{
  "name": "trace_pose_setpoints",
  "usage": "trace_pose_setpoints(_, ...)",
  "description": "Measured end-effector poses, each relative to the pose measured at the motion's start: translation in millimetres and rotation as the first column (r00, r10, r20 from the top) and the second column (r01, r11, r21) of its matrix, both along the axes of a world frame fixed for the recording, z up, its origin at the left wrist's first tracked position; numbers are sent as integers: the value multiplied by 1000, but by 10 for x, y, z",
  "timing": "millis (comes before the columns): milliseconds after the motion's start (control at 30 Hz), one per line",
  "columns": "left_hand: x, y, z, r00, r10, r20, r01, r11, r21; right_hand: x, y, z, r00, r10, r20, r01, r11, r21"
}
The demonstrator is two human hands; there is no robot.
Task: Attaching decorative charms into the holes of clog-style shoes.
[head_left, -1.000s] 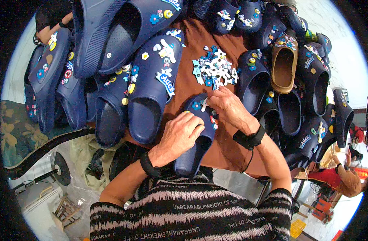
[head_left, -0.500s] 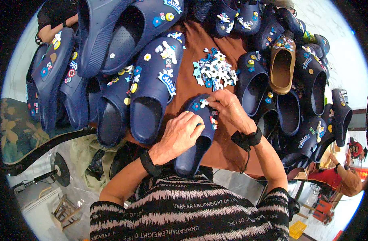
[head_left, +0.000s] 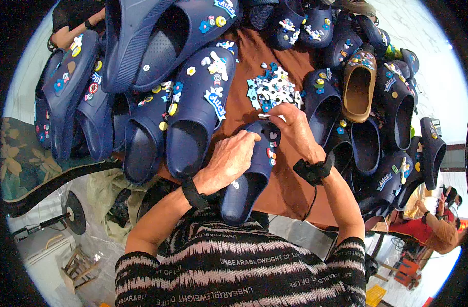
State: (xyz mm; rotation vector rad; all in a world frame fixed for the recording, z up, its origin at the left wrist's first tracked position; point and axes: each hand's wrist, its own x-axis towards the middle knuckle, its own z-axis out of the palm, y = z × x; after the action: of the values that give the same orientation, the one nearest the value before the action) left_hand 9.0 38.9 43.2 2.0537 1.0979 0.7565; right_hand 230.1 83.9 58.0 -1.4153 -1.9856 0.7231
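Barely shifted, both hands (head_left: 229,161) (head_left: 295,130) grip the navy clog (head_left: 249,176), toe pointing away, heel toward the person.

Navy clog (head_left: 250,174): toe pointing away, opening toward person, small charms on upper, lying on brown tabletop between both hands, among other clogs.

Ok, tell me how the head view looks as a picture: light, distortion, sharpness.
Head view: a fisheye circle with black corners, edges bending toward the rim. Even light, with no hard shadows on the brown tabletop. Bright washed-out patch at upper right. The navy clog under the left hand and right hand is sharp; the charm pile reads clearly; things near the rim look squeezed.
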Motion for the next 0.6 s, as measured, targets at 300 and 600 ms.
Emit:
trace_pose_setpoints(300,-8,-24,-9,1000,7,17,-8,1000,24,-57,-278,-41,959,105,265,-152,974,166)
trace_pose_setpoints(600,2,-75,-33,998,-8,-57,11,998,61,-11,-222,26,875,216,433,-299,945,133)
